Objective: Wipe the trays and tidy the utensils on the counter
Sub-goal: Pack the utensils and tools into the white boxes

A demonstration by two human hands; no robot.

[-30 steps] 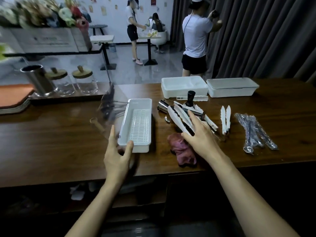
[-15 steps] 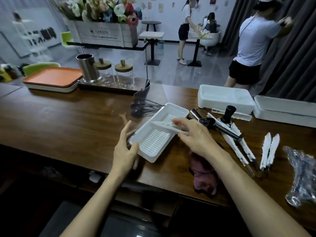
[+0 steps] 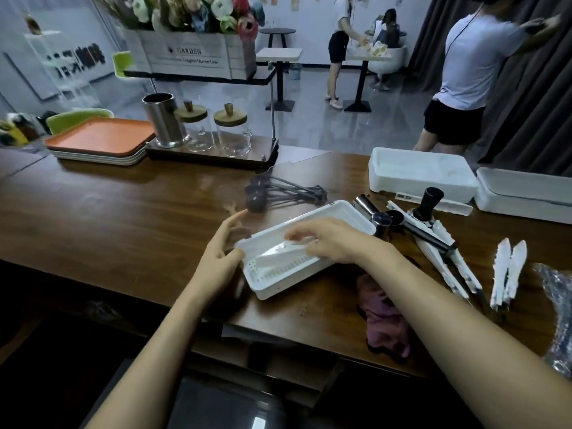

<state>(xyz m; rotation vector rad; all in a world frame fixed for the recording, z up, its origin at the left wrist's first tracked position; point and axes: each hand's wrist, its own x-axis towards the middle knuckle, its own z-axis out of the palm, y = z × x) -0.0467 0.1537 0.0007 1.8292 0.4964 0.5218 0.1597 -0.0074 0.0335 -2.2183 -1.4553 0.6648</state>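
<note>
The white slotted tray (image 3: 309, 252) lies diagonally on the surface (image 3: 123, 218), its long axis running from near-left to far-right. The left hand (image 3: 221, 258), fingers spread, steadies its near-left corner. The right hand (image 3: 334, 243) pinches white tongs (image 3: 278, 254) and holds them low inside the tray, roughly along that axis; it is the nearer hand to the other utensils (image 3: 433, 239) on the right.

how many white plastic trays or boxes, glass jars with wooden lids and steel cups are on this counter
white plastic trays or boxes: 3, the slotted tray under both hands, the open box behind it, the box at the far right
glass jars with wooden lids: 2
steel cups: 1
total: 6
</note>
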